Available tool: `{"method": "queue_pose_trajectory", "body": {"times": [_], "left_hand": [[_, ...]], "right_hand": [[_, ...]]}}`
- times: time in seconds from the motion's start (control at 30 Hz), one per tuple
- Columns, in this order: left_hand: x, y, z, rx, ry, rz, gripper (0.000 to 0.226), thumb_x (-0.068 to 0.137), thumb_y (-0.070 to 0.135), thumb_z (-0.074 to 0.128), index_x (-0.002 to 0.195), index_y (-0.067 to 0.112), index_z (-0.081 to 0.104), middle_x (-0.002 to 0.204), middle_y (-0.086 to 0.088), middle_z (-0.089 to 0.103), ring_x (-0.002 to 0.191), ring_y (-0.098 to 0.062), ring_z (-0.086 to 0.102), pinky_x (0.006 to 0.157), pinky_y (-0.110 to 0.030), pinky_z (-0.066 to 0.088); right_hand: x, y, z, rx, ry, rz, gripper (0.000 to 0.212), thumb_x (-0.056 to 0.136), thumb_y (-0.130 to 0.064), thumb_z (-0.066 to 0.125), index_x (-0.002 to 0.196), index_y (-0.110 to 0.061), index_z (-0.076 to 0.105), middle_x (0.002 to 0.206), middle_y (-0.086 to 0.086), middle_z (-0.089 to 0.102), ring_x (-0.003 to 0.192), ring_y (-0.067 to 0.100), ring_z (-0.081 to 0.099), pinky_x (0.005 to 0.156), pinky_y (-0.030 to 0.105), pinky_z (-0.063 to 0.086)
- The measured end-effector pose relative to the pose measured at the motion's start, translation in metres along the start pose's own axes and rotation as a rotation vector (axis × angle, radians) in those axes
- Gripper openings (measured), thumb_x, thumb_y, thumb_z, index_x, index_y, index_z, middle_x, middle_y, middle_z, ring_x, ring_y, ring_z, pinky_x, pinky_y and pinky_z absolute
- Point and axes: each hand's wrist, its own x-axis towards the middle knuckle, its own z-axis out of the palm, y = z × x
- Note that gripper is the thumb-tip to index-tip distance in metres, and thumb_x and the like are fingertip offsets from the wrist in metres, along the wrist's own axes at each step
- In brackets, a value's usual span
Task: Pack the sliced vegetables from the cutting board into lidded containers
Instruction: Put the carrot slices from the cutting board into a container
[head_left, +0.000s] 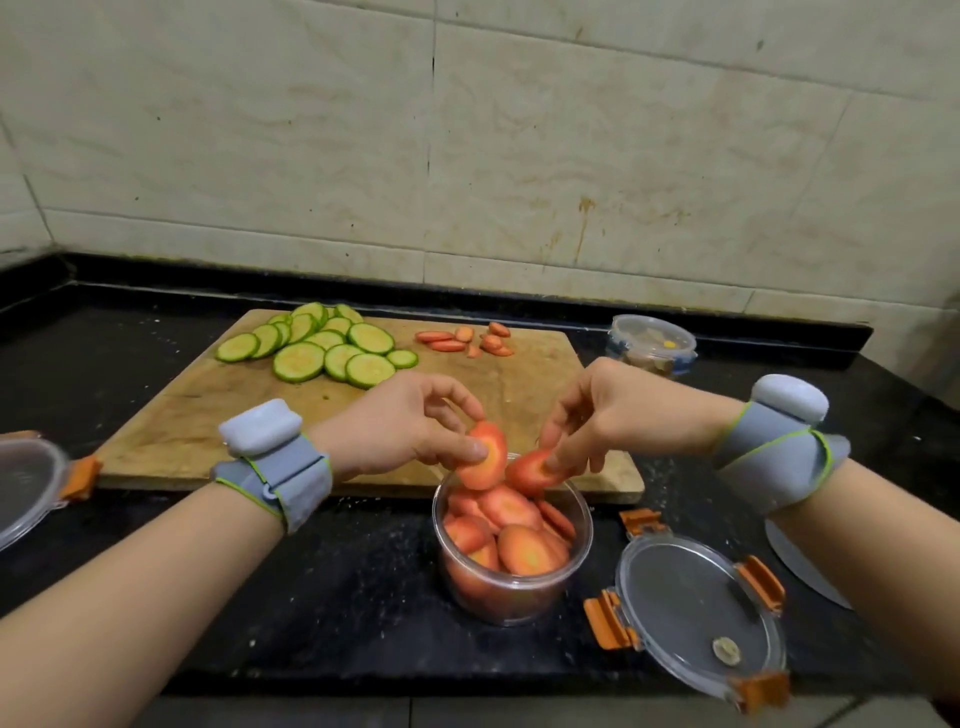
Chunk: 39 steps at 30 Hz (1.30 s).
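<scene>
Carrot transfer. Left hand (415, 426) fingers (462, 448) pinch one large orange carrot slice (485, 462); right hand (608, 410) fingers (571, 453) pinch a second slice (530, 472), both directly over the clear round plastic container (498, 597), nearly full. Best released low and flat, so slices stack below the rim. Beyond the fingers: small carrot pieces (467, 340), green zucchini rounds (322, 348) on the wooden cutting board (197, 415).

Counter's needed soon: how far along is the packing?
Done: the round container is nearly full of carrot slices. In hand: left hand and right hand each pinch a slice above it. Left: carrot pieces and zucchini slices on the cutting board; the lid lies off.
</scene>
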Motion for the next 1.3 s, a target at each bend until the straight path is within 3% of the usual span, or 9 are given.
{"method": "queue_pose_trajectory", "body": {"times": [0.23,0.37,0.63,0.73,0.8,0.9,0.97,1.2,1.3], "left_hand": [[-0.010,0.004,0.005,0.134,-0.005,0.016,0.031,0.073,0.007,0.078,0.102,0.005,0.067,0.079,-0.002,0.063,0.047,0.003,0.054,0.054,-0.011,0.045],[-0.010,0.002,0.008,0.192,-0.002,0.036,0.025,0.072,0.012,0.080,0.095,0.014,0.069,0.081,0.000,0.064,0.047,0.007,0.052,0.055,-0.006,0.044],[-0.014,-0.003,0.009,0.185,0.025,0.053,0.024,0.070,0.015,0.082,0.092,0.016,0.071,0.082,0.002,0.067,0.052,0.009,0.054,0.058,-0.004,0.043],[-0.016,-0.002,0.009,0.088,0.045,0.057,0.023,0.068,0.007,0.082,0.086,0.014,0.069,0.076,0.001,0.069,0.054,0.006,0.057,0.063,-0.009,0.048],[-0.017,-0.001,0.009,0.001,0.081,0.070,0.024,0.066,0.003,0.082,0.081,0.012,0.066,0.069,0.003,0.070,0.058,0.001,0.061,0.065,-0.011,0.050],[-0.019,-0.003,0.012,-0.042,0.108,0.087,0.026,0.064,-0.001,0.082,0.075,0.009,0.061,0.062,0.003,0.069,0.058,-0.002,0.062,0.062,-0.011,0.051],[-0.021,-0.004,0.014,-0.049,0.105,0.081,0.026,0.065,-0.001,0.082,0.075,0.008,0.060,0.064,0.000,0.069,0.057,-0.003,0.062,0.062,-0.011,0.050],[-0.025,-0.028,0.023,-0.013,0.261,0.139,0.007,0.083,0.012,0.070,0.085,0.018,0.067,0.073,0.006,0.065,0.065,-0.008,0.055,0.060,-0.014,0.044],[-0.027,-0.037,0.032,-0.035,0.189,0.118,0.012,0.087,0.008,0.065,0.099,0.012,0.066,0.073,-0.003,0.065,0.060,-0.010,0.062,0.062,-0.019,0.050]], "right_hand": [[-0.008,-0.004,0.022,-0.174,0.118,-0.015,0.019,0.066,-0.017,0.086,0.070,-0.004,0.073,0.063,0.005,0.070,0.050,0.006,0.057,0.049,0.018,0.047],[-0.010,0.001,0.026,-0.293,0.208,-0.009,0.014,0.068,-0.025,0.084,0.071,-0.013,0.078,0.069,0.000,0.073,0.068,0.011,0.065,0.065,0.025,0.051],[-0.015,0.005,0.034,-0.241,0.152,0.002,0.014,0.071,-0.029,0.082,0.076,-0.016,0.080,0.065,-0.009,0.070,0.060,-0.002,0.058,0.060,0.013,0.044],[-0.014,0.003,0.032,-0.184,0.225,-0.019,0.013,0.073,-0.024,0.081,0.082,-0.015,0.079,0.061,-0.014,0.065,0.056,-0.006,0.056,0.057,0.008,0.041],[-0.013,0.000,0.032,-0.009,0.252,-0.037,0.012,0.075,-0.017,0.079,0.085,-0.012,0.078,0.062,-0.011,0.067,0.055,-0.006,0.054,0.059,0.012,0.043],[-0.014,-0.003,0.037,0.197,0.216,-0.036,0.015,0.075,-0.008,0.077,0.090,-0.006,0.077,0.056,-0.006,0.060,0.044,-0.002,0.046,0.047,0.013,0.035],[-0.014,-0.003,0.042,0.286,0.203,-0.028,0.019,0.073,-0.005,0.078,0.092,-0.002,0.074,0.061,0.003,0.062,0.050,0.005,0.048,0.048,0.018,0.034],[-0.016,-0.008,0.040,0.310,0.123,-0.016,0.011,0.074,0.006,0.072,0.085,0.005,0.070,0.064,0.013,0.064,0.052,0.012,0.057,0.051,0.022,0.046],[-0.018,-0.009,0.050,0.205,0.024,-0.025,0.011,0.073,0.001,0.076,0.083,-0.002,0.072,0.079,0.024,0.070,0.066,0.021,0.060,0.060,0.029,0.048]]}}
